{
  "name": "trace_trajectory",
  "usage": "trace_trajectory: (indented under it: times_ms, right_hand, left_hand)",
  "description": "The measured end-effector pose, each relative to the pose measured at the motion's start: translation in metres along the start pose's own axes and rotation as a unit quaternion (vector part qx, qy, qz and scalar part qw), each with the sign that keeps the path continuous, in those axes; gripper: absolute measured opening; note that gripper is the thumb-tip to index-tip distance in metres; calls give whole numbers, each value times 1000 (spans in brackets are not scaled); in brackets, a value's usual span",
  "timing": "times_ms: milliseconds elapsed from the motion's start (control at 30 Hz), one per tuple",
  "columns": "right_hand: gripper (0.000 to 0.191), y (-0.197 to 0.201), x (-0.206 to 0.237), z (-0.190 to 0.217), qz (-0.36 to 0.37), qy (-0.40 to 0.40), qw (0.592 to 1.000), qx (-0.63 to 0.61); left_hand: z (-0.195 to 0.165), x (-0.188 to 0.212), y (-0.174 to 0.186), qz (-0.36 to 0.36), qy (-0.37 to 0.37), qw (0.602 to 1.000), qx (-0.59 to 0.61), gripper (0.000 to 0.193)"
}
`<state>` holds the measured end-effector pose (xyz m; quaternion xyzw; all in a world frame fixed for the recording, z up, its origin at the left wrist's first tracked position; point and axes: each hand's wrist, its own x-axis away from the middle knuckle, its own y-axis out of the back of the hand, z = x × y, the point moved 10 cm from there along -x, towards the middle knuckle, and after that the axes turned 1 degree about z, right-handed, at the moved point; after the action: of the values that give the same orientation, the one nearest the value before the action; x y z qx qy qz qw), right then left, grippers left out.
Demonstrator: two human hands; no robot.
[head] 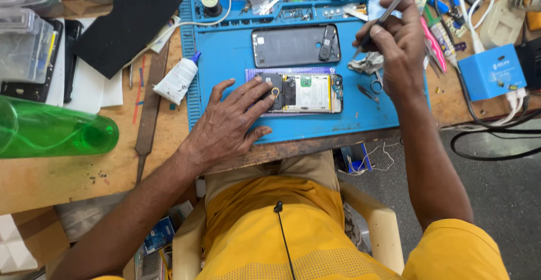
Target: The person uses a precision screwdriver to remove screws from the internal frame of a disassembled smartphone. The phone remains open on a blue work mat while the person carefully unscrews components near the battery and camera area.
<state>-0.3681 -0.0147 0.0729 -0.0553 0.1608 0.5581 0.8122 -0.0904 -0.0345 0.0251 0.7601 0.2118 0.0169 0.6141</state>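
An opened phone (307,93) with its circuit board and battery showing lies on a blue work mat (225,54). My left hand (231,119) rests flat on the mat, fingertips pressing the phone's left end. Behind the phone lies its grey back cover (293,46). My right hand (397,46) is raised over the mat's right side, gripping a thin dark tool (389,12) whose upper end points up and away; its lower end is hidden by my fingers.
A white glue tube (177,80) lies at the mat's left edge. A green plastic bottle (53,130) lies on the wooden bench at left. A blue box (491,71) with cables stands right. Tweezers (369,91) and a crumpled wipe (366,63) lie near my right hand.
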Motion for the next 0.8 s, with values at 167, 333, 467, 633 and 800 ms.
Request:
trace_trajectory:
  times_ms: [167,333,467,633,800]
  right_hand:
    - [28,-20,-9,-17,74,-75,906,409]
    - [57,-50,-14,-66,157,-194,726,641]
    - [34,-47,-25,-46,130,-101,771,615]
    - [26,-13,-21,-56,98,-186,836,506]
    - [19,13,-16,-69,74,-238,916,316]
  left_hand:
    - [-4,1,4,-1,3,1000,15,57]
    - [7,0,-3,1,3,1000,22,58]
    - [9,-1,-4,0,1,1000,24,58]
    - [10,2,-5,3,0,999,36,57]
    - [6,0,-5,-4,0,999,45,58]
